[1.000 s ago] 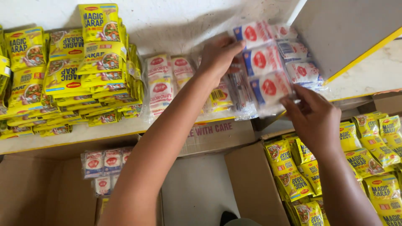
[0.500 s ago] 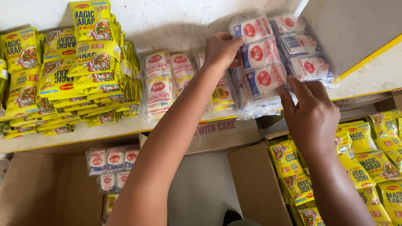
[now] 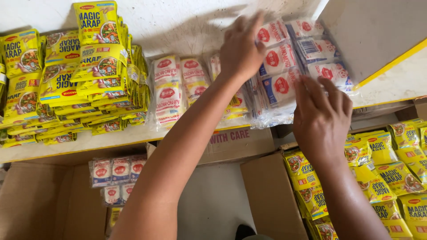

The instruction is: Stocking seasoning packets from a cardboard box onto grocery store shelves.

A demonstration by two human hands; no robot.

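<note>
The left hand (image 3: 242, 51) is pressing, fingers spread, on a clear pack of white-and-red sachets (image 3: 284, 73) near the bench's (image 3: 391, 86) right end, having slid up its top edge. The right hand (image 3: 321, 116), open, is now steadying the pack's front, squaring it.

A white shelf (image 3: 178, 26) with a yellow front edge carries three lots of sachets. On its left lies a tall heap of yellow packets (image 3: 75, 75), some flat, some on edge. At the middle lie clear bundles of white-and-red sachets (image 3: 171, 95). To the right, a leaning clear pack of white sachets (image 3: 284, 75) rests at the shelf's front edge.
</note>
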